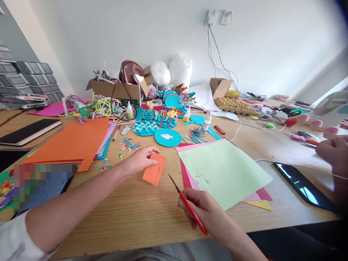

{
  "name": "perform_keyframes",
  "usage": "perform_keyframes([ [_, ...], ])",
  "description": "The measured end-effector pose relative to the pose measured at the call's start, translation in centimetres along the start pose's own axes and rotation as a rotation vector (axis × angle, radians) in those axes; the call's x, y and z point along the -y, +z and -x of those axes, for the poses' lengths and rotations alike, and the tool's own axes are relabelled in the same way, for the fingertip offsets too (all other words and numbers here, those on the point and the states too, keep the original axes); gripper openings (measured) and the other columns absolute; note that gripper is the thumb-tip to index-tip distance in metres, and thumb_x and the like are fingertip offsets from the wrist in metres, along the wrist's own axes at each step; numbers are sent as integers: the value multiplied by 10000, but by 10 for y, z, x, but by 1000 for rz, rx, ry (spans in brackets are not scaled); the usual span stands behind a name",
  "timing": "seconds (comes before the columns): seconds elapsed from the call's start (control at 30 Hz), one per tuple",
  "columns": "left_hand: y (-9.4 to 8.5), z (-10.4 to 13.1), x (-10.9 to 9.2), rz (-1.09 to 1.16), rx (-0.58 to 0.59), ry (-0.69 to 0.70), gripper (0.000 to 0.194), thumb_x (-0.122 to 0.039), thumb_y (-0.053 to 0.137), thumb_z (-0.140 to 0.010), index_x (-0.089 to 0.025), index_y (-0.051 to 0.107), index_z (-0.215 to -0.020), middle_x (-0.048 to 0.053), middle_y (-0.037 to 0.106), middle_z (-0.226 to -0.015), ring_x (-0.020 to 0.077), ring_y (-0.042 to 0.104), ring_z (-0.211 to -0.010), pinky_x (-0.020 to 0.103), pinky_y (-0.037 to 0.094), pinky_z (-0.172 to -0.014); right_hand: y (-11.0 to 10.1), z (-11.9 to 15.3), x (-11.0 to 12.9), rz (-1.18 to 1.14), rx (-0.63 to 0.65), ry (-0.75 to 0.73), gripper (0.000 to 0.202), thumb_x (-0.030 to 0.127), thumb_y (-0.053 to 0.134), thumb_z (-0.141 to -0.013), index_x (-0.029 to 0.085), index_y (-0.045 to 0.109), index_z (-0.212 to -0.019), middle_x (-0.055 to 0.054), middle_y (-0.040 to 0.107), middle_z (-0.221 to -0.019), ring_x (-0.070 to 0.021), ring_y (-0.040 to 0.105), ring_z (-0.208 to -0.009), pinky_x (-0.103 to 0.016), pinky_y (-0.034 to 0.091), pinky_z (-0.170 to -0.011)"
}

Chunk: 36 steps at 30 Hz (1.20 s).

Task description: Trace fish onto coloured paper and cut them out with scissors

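My left hand point(139, 160) pinches a small piece of orange paper point(154, 174) by its upper edge, with faint pencil lines on it. In my right hand point(201, 204) is a pair of red-handled scissors point(190, 212). Their narrow metal blades look closed and point up and left, a short way from the orange paper without touching it. Right of that paper, sheets of pale green paper point(231, 174) lie stacked over pink and yellow ones, with fish outlines drawn along the left side. A blue disc point(174, 141) bearing a white paper fish point(166, 136) lies beyond my left hand.
Large orange sheets point(70, 139) and a tablet point(45, 185) lie at left. Confetti point(129, 144), glue bottles point(206, 123) and blue paper crafts point(145, 127) fill the middle back. On the right are a phone point(301, 185), a white cable and another person's hand point(333, 150).
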<state>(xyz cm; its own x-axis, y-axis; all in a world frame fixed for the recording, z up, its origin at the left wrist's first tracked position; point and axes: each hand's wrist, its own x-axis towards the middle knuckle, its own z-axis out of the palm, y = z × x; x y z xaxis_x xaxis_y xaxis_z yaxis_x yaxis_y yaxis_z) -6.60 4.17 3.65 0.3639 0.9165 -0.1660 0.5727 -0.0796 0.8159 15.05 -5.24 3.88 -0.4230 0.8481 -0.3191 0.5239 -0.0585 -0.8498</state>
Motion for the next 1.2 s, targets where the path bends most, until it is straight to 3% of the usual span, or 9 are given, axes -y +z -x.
perform_keyframes([
  [0.07, 5, -17, 8, -96, -40, 17, 340, -205, 528, -738, -154, 512, -1073, 45, 640, -819, 202, 612, -755, 295, 467, -627, 0, 3, -1, -3, -18, 1, 292, 375, 418, -878, 179, 449, -664, 55, 432, -498, -80, 368, -485, -211, 243, -460],
  [0.17, 8, -28, 13, -261, -120, 93, 293, -159, 570, -704, -173, 579, -996, 77, 630, -951, 256, 566, -947, 378, 430, -829, -2, 6, -8, -31, -45, -6, 291, 382, 438, -866, 177, 452, -660, 54, 424, -510, -78, 363, -489, -210, 243, -458],
  [0.23, 7, -31, 10, -359, -176, 154, 323, -128, 593, -690, -178, 593, -1009, 99, 584, -1090, 290, 464, -1116, 425, 332, -964, -6, 8, -15, -71, -79, 7, 306, 409, 462, -848, 178, 443, -650, 55, 404, -516, -77, 360, -488, -210, 239, -451],
  [0.33, 5, -40, -3, -455, -211, 210, 332, -106, 559, -736, -169, 587, -1060, 109, 546, -1154, 281, 410, -1175, 429, 294, -1005, -12, 10, -25, -157, -142, 25, 332, 456, 460, -838, 182, 431, -652, 60, 364, -525, -77, 362, -485, -210, 243, -450],
  [0.5, 17, -76, -25, -503, -97, 185, 173, -142, 512, -831, -142, 614, -971, 61, 631, -929, 198, 586, -890, 366, 464, -819, -18, 8, -33, -306, -226, 16, 400, 562, 526, -742, 189, 409, -658, 64, 354, -552, -74, 356, -468, -211, 272, -445],
  [0.6, 31, -98, -35, -511, -14, 165, 222, -292, 530, -869, -141, 583, -1022, 61, 611, -1016, 184, 594, -888, 387, 497, -781, -15, 4, -37, -277, -293, 6, 382, 541, 549, -724, 187, 422, -659, 56, 366, -568, -80, 353, -488, -216, 270, -454],
  [0.73, 45, -119, -46, -515, 54, 145, 283, -311, 522, -875, -157, 546, -1110, 81, 572, -1121, 200, 581, -945, 405, 500, -798, -8, -1, -43, -195, -340, 9, 296, 421, 550, -762, 187, 411, -644, 54, 352, -567, -84, 316, -523, -215, 236, -467],
  [1.2, 61, -145, -56, -355, 199, 40, 307, -316, 538, -863, -155, 544, -1124, 76, 560, -1145, 221, 574, -964, 408, 500, -796, -4, 0, -54, -256, -353, -31, 287, 399, 583, -784, 180, 441, -664, 59, 384, -559, -78, 337, -517, -211, 233, -473],
])
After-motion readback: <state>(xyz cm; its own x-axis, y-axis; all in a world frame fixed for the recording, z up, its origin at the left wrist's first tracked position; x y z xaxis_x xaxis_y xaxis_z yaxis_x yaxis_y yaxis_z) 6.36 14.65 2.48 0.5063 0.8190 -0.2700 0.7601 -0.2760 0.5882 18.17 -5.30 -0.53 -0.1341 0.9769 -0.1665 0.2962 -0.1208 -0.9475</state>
